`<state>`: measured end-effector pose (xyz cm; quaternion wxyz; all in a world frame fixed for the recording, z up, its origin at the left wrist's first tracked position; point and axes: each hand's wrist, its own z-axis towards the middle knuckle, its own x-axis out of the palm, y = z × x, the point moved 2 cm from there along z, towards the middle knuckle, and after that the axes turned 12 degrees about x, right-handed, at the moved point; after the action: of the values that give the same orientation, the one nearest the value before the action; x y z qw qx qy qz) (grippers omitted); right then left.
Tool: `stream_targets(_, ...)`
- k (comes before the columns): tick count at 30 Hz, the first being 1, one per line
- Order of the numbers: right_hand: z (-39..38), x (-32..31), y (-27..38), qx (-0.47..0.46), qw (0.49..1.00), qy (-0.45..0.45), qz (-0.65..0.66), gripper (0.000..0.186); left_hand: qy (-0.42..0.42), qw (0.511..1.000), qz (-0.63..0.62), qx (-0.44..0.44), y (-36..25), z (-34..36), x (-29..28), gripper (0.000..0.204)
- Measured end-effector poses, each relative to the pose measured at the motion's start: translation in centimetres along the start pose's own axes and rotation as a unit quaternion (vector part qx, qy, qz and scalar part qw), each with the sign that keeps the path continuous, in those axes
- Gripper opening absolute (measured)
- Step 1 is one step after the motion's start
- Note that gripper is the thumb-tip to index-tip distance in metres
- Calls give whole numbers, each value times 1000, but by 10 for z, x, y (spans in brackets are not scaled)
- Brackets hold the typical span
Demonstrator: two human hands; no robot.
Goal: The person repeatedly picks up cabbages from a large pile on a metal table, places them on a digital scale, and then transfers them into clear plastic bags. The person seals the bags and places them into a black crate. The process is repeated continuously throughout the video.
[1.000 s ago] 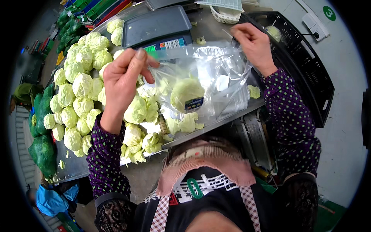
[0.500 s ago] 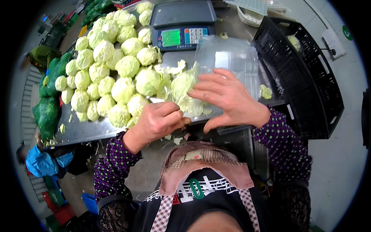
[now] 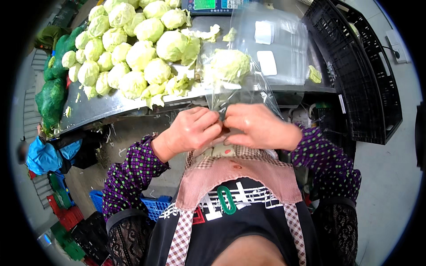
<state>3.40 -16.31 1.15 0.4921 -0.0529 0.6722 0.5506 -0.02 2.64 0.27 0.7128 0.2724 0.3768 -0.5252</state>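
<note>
A pale green cabbage (image 3: 228,65) sits inside a clear plastic bag (image 3: 262,94) at the table's near edge. The bag's gathered mouth comes toward me, off the table. My left hand (image 3: 191,132) is closed on it, thumb and fingers pinched together. Right beside it, my right hand (image 3: 261,126) is closed too, its fingertips gripping the same bag end; the exact hold is partly hidden by the fingers. Left of the bag, many loose cabbages (image 3: 143,55) are heaped on the metal table (image 3: 91,139). A stack of flat clear bags (image 3: 288,48) lies to the right.
A weighing scale (image 3: 230,5) stands at the far side. A tall black crate (image 3: 355,75) leans on the right. Filled green mesh sacks (image 3: 51,104) line the left end, near a person in blue (image 3: 46,155). Below is a blue crate (image 3: 155,207). Loose leaves (image 3: 314,74) lie about.
My right hand has come down and left from over the bag, closing beside my left hand at its mouth. The bagged cabbage now shows fully. The whole view has shifted slightly toward me.
</note>
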Motion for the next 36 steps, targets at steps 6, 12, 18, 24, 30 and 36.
stream_targets(6, -30, 21, 4, 5, 999, -39, 33, 24, 51, 998, -40, 0, 0, 4, -1, 25)
stream_targets(12, -193, -6, -61, 284, 878, 347, -169, 23, 13, 1000, -23, -15, 4, -6, -13, 25)
stream_targets(18, -29, -13, 20, 95, 982, -154, 61, 18, 31, 999, -26, 2, 6, 3, -15, 24)
stream_targets(24, -19, 19, 11, 25, 992, -108, 64, 20, 51, 996, -67, 5, 9, 0, -8, 26)
stream_targets(30, -251, 13, -71, 241, 839, 419, -249, 14, -1, 999, -35, -11, 14, -3, -17, 25)
stream_targets(36, -96, -23, -6, 192, 974, -92, 76, 18, -16, 998, -57, -8, 10, 7, -12, 29)
